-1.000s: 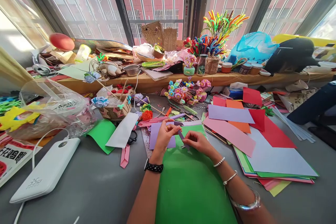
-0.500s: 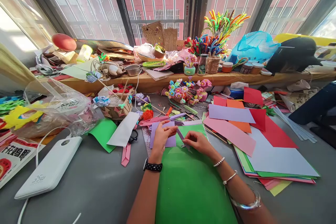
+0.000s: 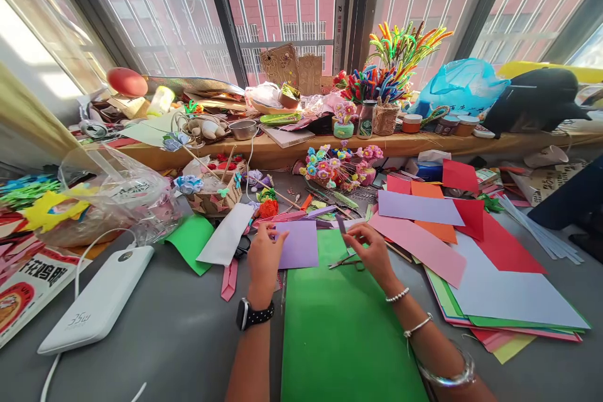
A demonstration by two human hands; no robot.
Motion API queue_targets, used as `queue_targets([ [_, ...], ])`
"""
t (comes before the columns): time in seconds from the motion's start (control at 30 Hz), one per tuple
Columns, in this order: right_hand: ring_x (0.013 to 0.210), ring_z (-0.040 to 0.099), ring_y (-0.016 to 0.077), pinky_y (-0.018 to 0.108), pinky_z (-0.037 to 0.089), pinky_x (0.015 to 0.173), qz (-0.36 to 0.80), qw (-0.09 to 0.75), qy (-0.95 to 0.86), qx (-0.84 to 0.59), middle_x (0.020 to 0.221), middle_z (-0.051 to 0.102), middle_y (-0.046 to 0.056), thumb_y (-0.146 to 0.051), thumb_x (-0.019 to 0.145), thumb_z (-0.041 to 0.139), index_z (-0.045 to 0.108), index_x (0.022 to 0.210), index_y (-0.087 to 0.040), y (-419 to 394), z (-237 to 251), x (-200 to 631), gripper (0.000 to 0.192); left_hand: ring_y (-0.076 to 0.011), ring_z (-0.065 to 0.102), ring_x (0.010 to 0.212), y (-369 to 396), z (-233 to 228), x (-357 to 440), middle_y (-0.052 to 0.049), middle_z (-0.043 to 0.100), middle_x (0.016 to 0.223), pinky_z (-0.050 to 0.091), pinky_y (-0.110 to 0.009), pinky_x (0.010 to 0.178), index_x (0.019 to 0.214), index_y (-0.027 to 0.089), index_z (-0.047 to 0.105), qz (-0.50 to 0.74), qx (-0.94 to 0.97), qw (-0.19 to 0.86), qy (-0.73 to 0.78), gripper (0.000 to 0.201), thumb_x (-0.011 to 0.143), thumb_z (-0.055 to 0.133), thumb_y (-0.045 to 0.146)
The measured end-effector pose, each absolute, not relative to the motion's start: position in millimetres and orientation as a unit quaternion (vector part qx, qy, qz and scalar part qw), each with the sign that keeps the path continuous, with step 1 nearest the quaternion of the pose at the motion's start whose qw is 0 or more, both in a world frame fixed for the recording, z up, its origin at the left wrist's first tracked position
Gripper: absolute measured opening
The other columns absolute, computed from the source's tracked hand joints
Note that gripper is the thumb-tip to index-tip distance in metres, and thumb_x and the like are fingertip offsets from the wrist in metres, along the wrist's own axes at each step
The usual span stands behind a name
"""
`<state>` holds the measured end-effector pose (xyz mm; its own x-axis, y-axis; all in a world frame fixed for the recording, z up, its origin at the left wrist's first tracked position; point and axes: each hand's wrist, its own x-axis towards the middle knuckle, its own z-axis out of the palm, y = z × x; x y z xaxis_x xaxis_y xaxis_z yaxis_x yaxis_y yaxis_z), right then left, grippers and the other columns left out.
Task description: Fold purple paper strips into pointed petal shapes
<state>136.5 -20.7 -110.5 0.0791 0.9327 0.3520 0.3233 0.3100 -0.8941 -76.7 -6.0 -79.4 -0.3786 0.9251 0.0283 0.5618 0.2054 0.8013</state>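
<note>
My right hand (image 3: 372,250) pinches a narrow purple paper strip (image 3: 340,224) that stands up from the fingertips. Below that hand, small scissors (image 3: 347,261) lie on the green sheet (image 3: 348,333). My left hand (image 3: 264,257) is raised at the left edge of a purple paper piece (image 3: 300,245). Its thumb and fingers are apart, and nothing shows between them. A folded pink paper strip (image 3: 229,279) lies to the left of this hand, near a white folded paper (image 3: 226,235).
Stacked coloured paper (image 3: 518,298) lies at the right. A white power bank (image 3: 97,301) with a cable is at the left. Pipe-cleaner flowers (image 3: 342,166) and a cardboard basket (image 3: 214,201) stand at the back, below a cluttered sill (image 3: 301,147).
My hands have separated: the left has let go of the purple strip and moved left, while the right keeps it. The scissors and more of the purple paper now show.
</note>
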Motion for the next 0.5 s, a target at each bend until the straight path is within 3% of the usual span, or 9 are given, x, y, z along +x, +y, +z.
queue_targets([
  [0.13,0.061,0.054,0.0142,0.030,0.046,0.059,0.204,0.604,-0.547,-0.542,0.081,0.055,0.006,-0.032,0.077,0.051,0.057,0.076,-0.017,-23,-112,140,0.016,-0.0325,0.052,0.097,-15,-84,-86,-0.015,0.058,0.097,0.038,-0.042,0.078,0.085,0.015,0.048,0.295,0.522,0.181,0.779,0.034,0.060,0.066,0.028],
  [0.23,0.068,0.058,0.0171,0.032,0.049,0.065,0.205,0.607,-0.548,-0.538,0.080,0.058,0.006,-0.031,0.076,0.053,0.060,0.079,-0.017,-21,-116,137,0.016,-0.0293,0.057,0.086,-17,-88,-84,-0.012,0.061,0.088,0.040,-0.034,0.068,0.088,0.015,0.048,0.252,0.535,0.175,0.787,0.039,0.057,0.067,0.028],
  [0.3,0.076,0.060,0.0189,0.033,0.051,0.067,0.229,0.591,-0.565,-0.528,0.090,0.060,0.008,-0.028,0.075,0.054,0.062,0.089,-0.018,-20,-119,135,0.019,-0.0263,0.059,0.077,-16,-87,-83,-0.008,0.062,0.079,0.039,-0.030,0.060,0.090,0.015,0.049,0.236,0.538,0.175,0.790,0.039,0.057,0.067,0.028],
  [0.4,0.093,0.057,0.0214,0.033,0.051,0.071,0.271,0.566,-0.588,-0.510,0.110,0.057,0.008,-0.025,0.075,0.052,0.058,0.104,-0.022,-17,-121,134,0.030,-0.0218,0.057,0.065,-18,-82,-88,-0.003,0.062,0.067,0.033,-0.026,0.052,0.082,0.018,0.053,0.237,0.543,0.167,0.788,0.025,0.061,0.063,0.028],
  [0.5,0.098,0.055,0.0234,0.036,0.051,0.072,0.302,0.552,-0.590,-0.506,0.112,0.056,0.007,-0.028,0.076,0.051,0.062,0.100,-0.023,-17,-122,135,0.027,-0.0193,0.052,0.062,-24,-70,-99,-0.004,0.060,0.064,0.029,-0.025,0.051,0.065,0.019,0.054,0.265,0.547,0.140,0.782,0.015,0.068,0.055,0.034],
])
